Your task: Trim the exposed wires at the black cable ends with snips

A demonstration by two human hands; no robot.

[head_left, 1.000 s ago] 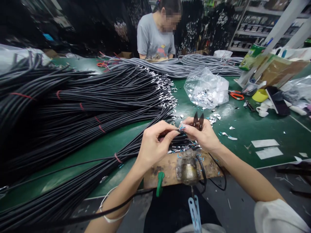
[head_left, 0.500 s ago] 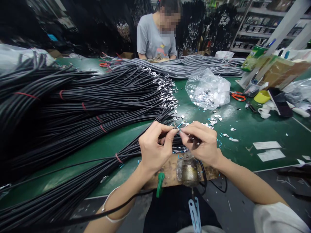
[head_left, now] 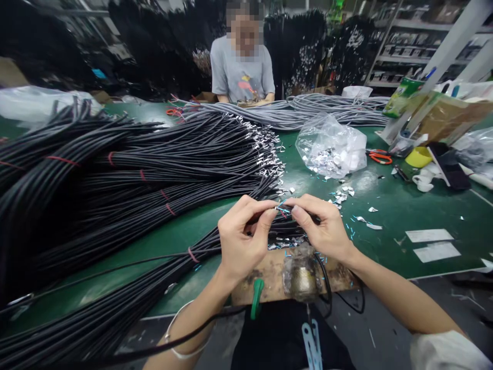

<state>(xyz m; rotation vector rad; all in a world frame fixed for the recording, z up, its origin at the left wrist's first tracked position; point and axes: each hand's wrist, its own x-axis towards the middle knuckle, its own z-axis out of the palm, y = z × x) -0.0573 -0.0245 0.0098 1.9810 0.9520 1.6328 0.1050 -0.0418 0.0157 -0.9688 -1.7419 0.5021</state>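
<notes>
My left hand [head_left: 243, 239] pinches the end of a black cable between thumb and forefinger. Thin blue wires [head_left: 284, 208] stick out from that end, spread a little apart. The fingertips of my right hand [head_left: 327, 226] are closed at the free ends of these wires; whether they grip one wire or more is hard to make out. One black cable [head_left: 194, 336] runs along my left forearm. Just under my hands, a wooden board [head_left: 265, 264] bears a round, brass-coloured device [head_left: 303, 277] and a green handle [head_left: 257, 299].
Bundles of black cable [head_left: 127, 169] with stripped ends fill the left side. Grey cables [head_left: 246, 114] lie across the back, before a seated person [head_left: 242, 72]. A plastic bag of scraps [head_left: 331, 146], orange-handled scissors [head_left: 379, 155] and two white strips [head_left: 429, 235] are on the right.
My fingertips have moved slightly apart, so more of the blue wires shows between them. The view has shifted a little, and the person opposite has raised their head.
</notes>
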